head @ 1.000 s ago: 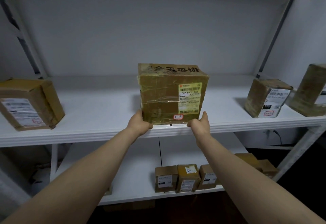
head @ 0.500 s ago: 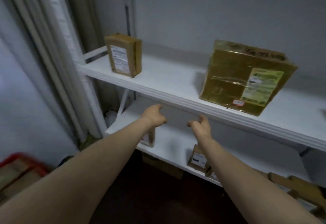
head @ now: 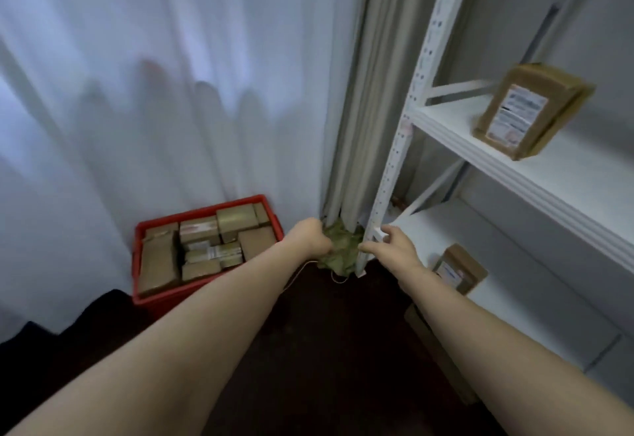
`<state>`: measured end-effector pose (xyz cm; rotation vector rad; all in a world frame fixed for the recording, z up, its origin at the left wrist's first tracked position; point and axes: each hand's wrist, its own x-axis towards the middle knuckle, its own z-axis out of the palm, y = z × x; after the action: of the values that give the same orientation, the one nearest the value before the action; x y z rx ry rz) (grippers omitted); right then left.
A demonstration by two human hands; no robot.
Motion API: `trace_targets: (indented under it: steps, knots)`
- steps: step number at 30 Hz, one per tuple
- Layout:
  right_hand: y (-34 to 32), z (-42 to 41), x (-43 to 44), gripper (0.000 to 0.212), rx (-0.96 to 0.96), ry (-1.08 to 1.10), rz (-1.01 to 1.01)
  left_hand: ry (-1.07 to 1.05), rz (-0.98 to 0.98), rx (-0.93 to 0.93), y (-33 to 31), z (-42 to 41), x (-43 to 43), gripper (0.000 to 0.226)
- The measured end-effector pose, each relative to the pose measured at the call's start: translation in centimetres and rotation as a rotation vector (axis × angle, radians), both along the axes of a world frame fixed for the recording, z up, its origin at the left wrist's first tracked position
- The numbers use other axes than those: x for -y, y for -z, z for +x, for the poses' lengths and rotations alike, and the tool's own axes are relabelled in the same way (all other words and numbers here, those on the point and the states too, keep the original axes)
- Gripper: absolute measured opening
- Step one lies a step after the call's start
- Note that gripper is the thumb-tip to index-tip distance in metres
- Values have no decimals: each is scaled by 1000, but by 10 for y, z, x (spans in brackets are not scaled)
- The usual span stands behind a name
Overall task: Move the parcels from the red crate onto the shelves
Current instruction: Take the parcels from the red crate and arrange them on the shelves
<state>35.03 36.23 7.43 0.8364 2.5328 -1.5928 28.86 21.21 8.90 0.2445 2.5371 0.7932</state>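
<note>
Both hands are empty at frame centre, the left hand (head: 310, 238) loosely curled and the right hand (head: 391, 247) spread, seemingly ready for the parcels (head: 161, 260) packed in the red crate (head: 206, 209) lower left, away from the shelves (head: 463, 140) at right.

**Crate and shelving: relative positions**

The crate (head: 206, 209) stands on the floor (head: 326, 350) at left, with the curtain (head: 171, 92) behind it and parcels (head: 199, 250) packed inside. The shelving post (head: 413, 120) rises right of centre. An upper parcel (head: 528, 111) stands on the upper shelf (head: 535, 178). A lower parcel (head: 459, 269) stands on the lower shelf (head: 521, 305) beneath. A crumpled bundle (head: 339, 252) lies at the post's foot, between crate and shelving. The left hand (head: 310, 238) and right hand (head: 394, 247) flank the bundle.
</note>
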Motion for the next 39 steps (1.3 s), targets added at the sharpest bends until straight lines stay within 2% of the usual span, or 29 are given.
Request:
trace_targets:
  steps: [5, 9, 11, 12, 15, 17, 18, 20, 23, 24, 27, 31, 39]
  knots:
    - [20, -56, 95, 73, 73, -149, -8, -118, -14, 66, 18, -38, 105, 36]
    - [35, -94, 166, 71, 112, -253, -21, -198, -30, 120, 35, -61, 180, 39]
    - [42, -109, 195, 70, 133, -313, -20, -268, -27, 121, 54, -75, 214, 8]
    - [47, -117, 208, 71, 144, -337, -21, -308, -26, 133, 63, -82, 229, 19]
    - [59, -138, 236, 72, 178, -404, -5, -341, -39, 152, 74, -94, 266, 13]
    - [68, -152, 249, 70, 204, -456, 18, -359, -13, 169, 78, -102, 282, 36]
    - [74, -159, 253, 68, 215, -483, 23, -370, -9, 183, 82, -107, 288, 39]
    - [87, -175, 260, 63, 239, -538, 31, -400, -19, 208, 92, -116, 297, 36]
    - [115, -207, 267, 56, 276, -626, 60, -442, -50, 235, 114, -133, 311, 11]
    - [125, -218, 269, 54, 288, -654, 71, -466, -60, 253, 124, -139, 315, 16]
    - [160, -253, 277, 51, 310, -739, 109, -527, -107, 283, 148, -153, 327, 50]
    - [207, -293, 291, 48, 325, -887, 254, -589, -139, 302, 189, -173, 341, 63]
    - [307, -342, 326, 48, 340, -1234, 561, -601, -213, 278, 276, -205, 372, 56]
